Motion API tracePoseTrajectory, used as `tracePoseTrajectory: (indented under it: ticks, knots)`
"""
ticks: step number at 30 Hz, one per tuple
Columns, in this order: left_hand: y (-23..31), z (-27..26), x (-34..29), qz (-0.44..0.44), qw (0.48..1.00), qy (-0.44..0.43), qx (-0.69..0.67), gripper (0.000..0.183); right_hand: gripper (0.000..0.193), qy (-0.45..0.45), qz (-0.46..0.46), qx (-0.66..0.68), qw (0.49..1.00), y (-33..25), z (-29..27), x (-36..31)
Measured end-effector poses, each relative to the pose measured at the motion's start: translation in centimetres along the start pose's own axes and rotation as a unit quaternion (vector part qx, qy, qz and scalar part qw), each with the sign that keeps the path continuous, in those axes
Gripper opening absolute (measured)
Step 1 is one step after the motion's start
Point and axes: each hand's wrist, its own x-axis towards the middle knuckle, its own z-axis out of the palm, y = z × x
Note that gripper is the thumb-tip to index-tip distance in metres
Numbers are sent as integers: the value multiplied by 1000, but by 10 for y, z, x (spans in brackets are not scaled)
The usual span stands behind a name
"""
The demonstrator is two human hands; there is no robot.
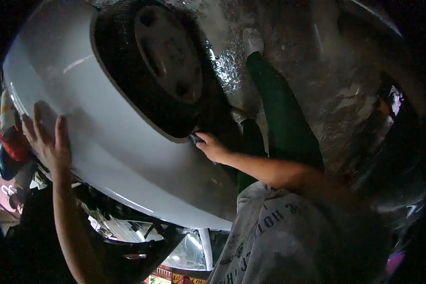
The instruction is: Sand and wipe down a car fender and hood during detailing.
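A pale grey car fender (128,146) curves across the left half of the view, around a dark wheel arch and a wheel (168,54). My left hand (47,139) lies flat against the upper part of the fender, fingers spread, holding nothing. At the lower corner of the wheel arch, my right hand (212,147) is closed around a small dark tool (194,138) whose end meets the arch edge. Most of this tool is hidden in my fist, so its kind cannot be made out.
Below my left arm is the opening along the car body, with a windscreen (187,251) beyond it. Red and dark items (12,142) sit at the far left. The wet concrete floor (312,61) spreads to the right, with my green-trousered leg (284,104) on it.
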Motion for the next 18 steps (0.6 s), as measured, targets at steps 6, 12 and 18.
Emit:
tracePoseTrajectory:
  ticks: [6,12,18]
  knots:
    - [-61,-3,-5,197,971,-34,131,48,49,75,-70,38,994,-44,28,-38]
    - [-38,4,1,151,985,-18,77,47,50,79,100,138,982,42,17,49]
    - [-51,-4,-11,285,948,-12,144,38,49,111,-117,-81,984,13,46,-5]
